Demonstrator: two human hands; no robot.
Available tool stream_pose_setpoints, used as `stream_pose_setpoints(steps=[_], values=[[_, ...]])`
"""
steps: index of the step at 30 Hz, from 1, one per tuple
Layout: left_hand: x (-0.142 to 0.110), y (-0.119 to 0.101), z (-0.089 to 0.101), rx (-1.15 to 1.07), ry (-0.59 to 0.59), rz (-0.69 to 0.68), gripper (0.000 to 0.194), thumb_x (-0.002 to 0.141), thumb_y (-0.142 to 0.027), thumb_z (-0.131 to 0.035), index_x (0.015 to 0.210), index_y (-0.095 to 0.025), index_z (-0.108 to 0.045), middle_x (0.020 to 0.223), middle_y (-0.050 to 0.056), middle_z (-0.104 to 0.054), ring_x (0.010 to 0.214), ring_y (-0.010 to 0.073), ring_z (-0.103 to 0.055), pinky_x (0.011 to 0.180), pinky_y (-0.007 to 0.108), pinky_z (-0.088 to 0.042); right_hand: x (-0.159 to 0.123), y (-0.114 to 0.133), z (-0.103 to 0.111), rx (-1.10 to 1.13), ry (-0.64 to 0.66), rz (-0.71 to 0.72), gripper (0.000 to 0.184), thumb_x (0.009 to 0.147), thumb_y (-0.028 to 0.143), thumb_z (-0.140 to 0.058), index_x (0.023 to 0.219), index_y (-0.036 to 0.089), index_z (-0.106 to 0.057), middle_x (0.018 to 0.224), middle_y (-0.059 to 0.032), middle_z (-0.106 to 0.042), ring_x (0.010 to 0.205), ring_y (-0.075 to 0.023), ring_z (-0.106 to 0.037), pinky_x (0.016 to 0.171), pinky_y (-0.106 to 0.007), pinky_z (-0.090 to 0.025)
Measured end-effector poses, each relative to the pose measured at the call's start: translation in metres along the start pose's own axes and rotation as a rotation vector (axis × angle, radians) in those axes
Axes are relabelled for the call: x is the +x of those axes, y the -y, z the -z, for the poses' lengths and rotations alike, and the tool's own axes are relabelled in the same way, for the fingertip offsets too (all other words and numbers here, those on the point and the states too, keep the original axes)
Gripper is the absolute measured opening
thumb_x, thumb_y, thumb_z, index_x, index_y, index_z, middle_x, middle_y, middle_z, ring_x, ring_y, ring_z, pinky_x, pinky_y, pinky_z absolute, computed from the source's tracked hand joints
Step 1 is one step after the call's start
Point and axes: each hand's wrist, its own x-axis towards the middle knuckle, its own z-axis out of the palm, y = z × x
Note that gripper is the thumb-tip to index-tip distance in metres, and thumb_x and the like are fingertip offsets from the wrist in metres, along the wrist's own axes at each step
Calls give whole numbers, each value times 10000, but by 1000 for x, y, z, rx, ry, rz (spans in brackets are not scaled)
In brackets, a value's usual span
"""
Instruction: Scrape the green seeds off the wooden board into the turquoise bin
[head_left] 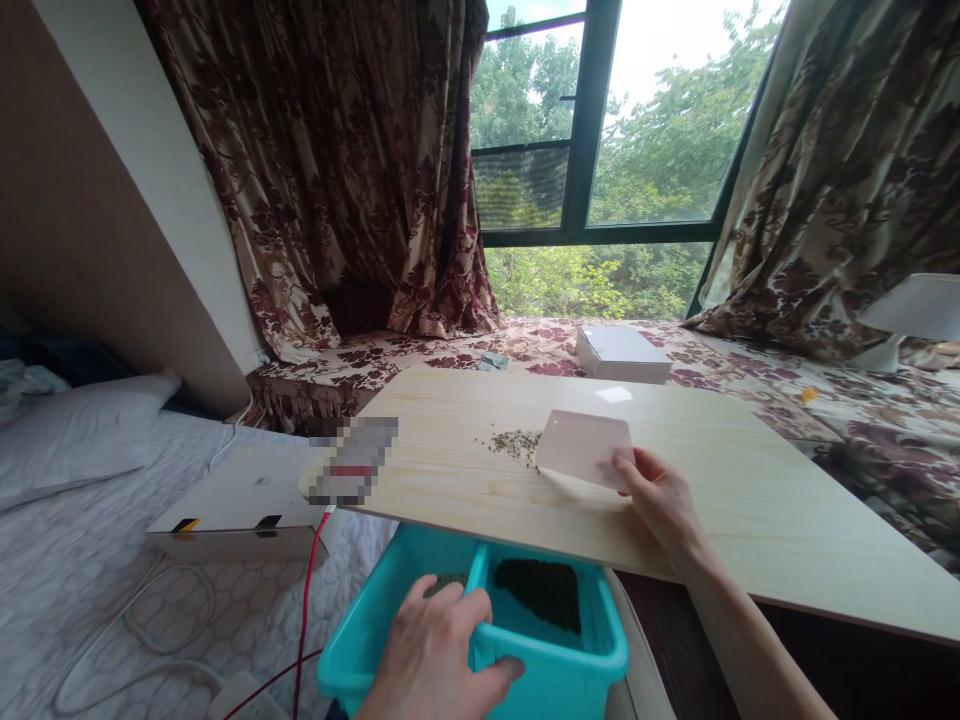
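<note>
The right hand (661,492) pinches a translucent card (581,445) on the pale tabletop (450,400), small greenish grains (514,442) lying scattered by its nine o'clock edge. At six o'clock in the view, the left hand (441,640) grips the divider (478,568) of a turquoise bin (585,668), whose three o'clock compartment holds a dark heap (540,595).

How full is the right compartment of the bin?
Partly filled: a dark heap covers some of its floor, but bare turquoise bin shows beside it. The depth is unclear.
</note>
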Motion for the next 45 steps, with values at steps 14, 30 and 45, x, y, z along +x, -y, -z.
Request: stream_pose_setpoints(steps=[14, 30, 45], values=[[-1, 2, -1, -24, 5, 4, 135, 679, -296, -671, 720, -230, -561, 731, -15, -576, 809, 213, -579, 1021, 436, -312, -11, 2, 11, 1, 0, -50, 328, 680, 408, -603, 873, 160, -695, 816, -89, -759, 799, -258, -697, 594, -298, -538], [1, 3, -2, -27, 14, 5, 159, 661, -308, -698, 729, -235, -575, 737, -18, -585, 821, 219, -597, 1029, 440, -313, -12, 2, 2, 0, 31, -7, 312, 712, 422, -593, 888, 181, -682, 823, -74, -762, 803, -251, -703, 561, -285, -538], [1, 1, 0, -18, 28, 21, 135, 655, -303, -679, 711, -243, -572, 730, -15, -581, 864, 241, -593, 1021, 449, -326, -2, 4, -5, -17, 10, 14, 268, 694, 397, -580, 820, 177, -666, 797, -83, -755, 737, -234, -687, 541, -287, -521]])
